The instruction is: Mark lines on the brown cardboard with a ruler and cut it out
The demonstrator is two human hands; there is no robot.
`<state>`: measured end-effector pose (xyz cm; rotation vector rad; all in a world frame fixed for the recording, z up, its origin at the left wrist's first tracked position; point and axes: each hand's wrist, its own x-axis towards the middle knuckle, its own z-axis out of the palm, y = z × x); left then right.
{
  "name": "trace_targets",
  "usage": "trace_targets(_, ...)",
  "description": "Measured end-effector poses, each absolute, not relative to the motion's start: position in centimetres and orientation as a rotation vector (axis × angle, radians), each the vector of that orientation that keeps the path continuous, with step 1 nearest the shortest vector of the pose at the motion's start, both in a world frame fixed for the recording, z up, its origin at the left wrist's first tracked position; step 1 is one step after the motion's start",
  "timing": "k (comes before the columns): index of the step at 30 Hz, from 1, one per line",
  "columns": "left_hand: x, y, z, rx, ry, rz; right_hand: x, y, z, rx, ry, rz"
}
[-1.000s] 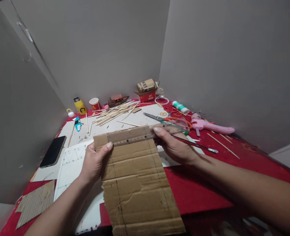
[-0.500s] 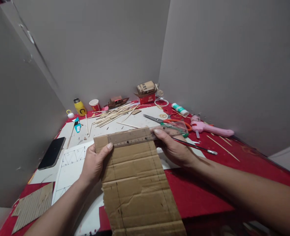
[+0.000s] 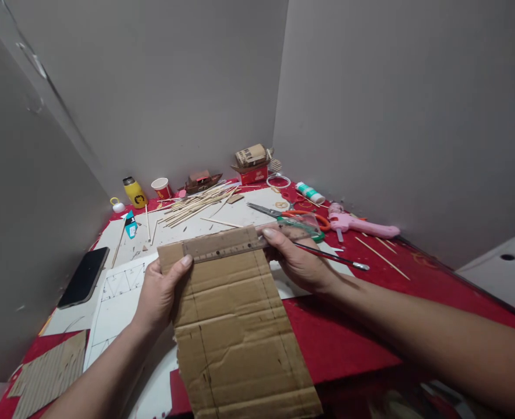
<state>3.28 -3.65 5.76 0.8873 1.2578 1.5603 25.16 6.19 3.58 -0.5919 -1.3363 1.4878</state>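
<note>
The left hand point(image 3: 159, 291) grips the cardboard sheet point(image 3: 235, 326) at its 9 o'clock edge, thumb pressing the clear ruler point(image 3: 240, 244) flat; the right hand point(image 3: 294, 262) pinches the ruler's 3 o'clock end. Best to keep that ruler square along the sheet's far edge — firm, even pressure, I'd say. The cardboard is brown, creased, pencil-lined, and lies on the red bench point(image 3: 348, 331) right before the person.

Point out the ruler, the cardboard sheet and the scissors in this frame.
ruler point(image 3: 222, 247), head view, middle of its scale.
cardboard sheet point(image 3: 235, 331), head view, creased centre of the sheet.
scissors point(image 3: 263, 210), head view, on the metal blades.
</note>
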Motion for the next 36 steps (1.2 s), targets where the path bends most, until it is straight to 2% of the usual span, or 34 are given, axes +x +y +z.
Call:
trace_targets(24, 3.5, -3.2, 6.2, 0.856, 1.265, 1.651, 26.0, 8.1, 3.5, -0.617, -1.222, 1.580)
trace_targets(36, 3.5, -2.6, 5.1, 0.806, 1.316, 1.522, 25.1, 7.9, 2.8, -0.753, -1.210, 1.579)
